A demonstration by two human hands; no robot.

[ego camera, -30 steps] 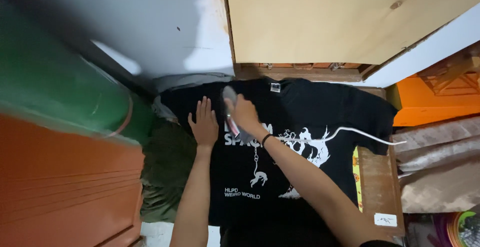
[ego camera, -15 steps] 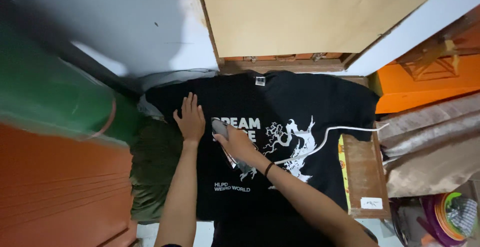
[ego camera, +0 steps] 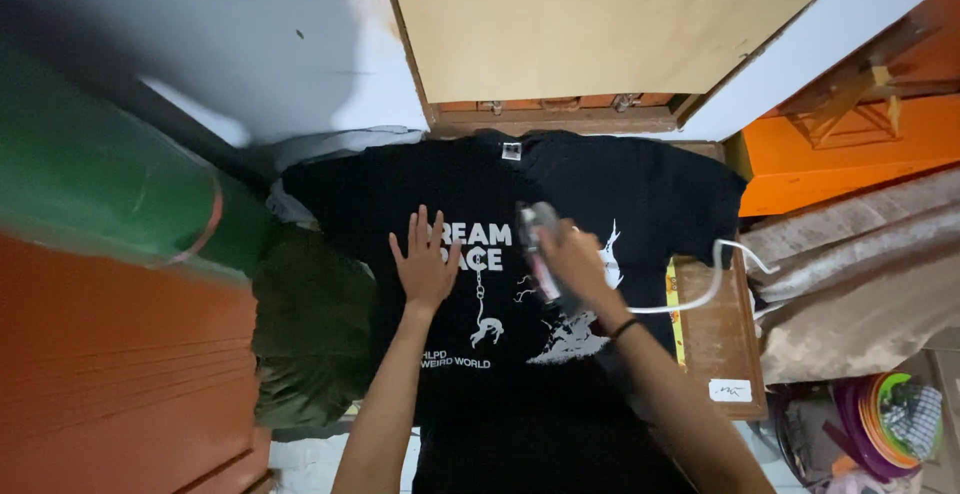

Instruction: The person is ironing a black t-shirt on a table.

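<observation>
- The left hand (ego camera: 425, 262) lies flat, fingers spread, pressing the black T-shirt (ego camera: 600, 189) left of its white print.
- Just right of it, the right hand (ego camera: 577, 259) is wrapped around the handle of an iron (ego camera: 537, 244) resting on the shirt's chest; its white cord (ego camera: 700, 294) trails right.
- Farther off, the shirt's collar meets a wooden board (ego camera: 600, 24).

A small white neck label (ego camera: 512, 151) at the collar; a white rectangular sticker (ego camera: 731, 391) on wood.
</observation>
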